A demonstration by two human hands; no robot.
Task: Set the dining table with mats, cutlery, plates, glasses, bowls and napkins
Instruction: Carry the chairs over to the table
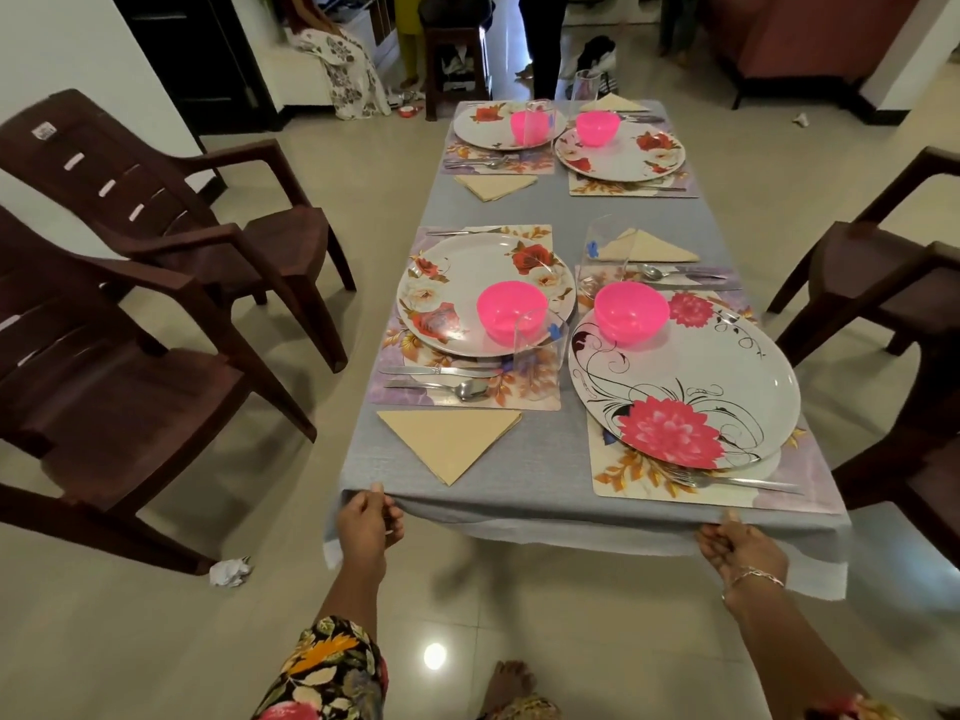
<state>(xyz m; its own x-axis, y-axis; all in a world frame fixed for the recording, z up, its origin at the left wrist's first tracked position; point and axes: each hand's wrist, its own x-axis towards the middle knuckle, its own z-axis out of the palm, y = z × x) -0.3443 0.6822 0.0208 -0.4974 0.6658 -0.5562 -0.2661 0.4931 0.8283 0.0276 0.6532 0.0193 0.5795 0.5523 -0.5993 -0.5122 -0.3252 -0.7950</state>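
Note:
The long table carries a grey tablecloth (pixel 550 480) with four floral mats, each bearing a flowered plate and a pink bowl. The near right plate (pixel 691 397) holds a pink bowl (pixel 631 311); the near left plate (pixel 457 293) holds another bowl (pixel 506 309). A clear glass (pixel 535 350) stands by the left plate, another glass (pixel 605 257) behind the right one. A beige folded napkin (pixel 449 441) lies near the front edge. A fork (pixel 737 480) lies on the right mat. My left hand (pixel 369 522) pinches the cloth's near edge at the left; my right hand (pixel 737 545) grips it at the right.
Brown plastic chairs stand on the left (pixel 130 324) and on the right (pixel 893 304). A crumpled paper (pixel 231 571) lies on the tiled floor. A stool (pixel 457 49) and a standing person are beyond the far end. My bare foot (pixel 511 683) shows below.

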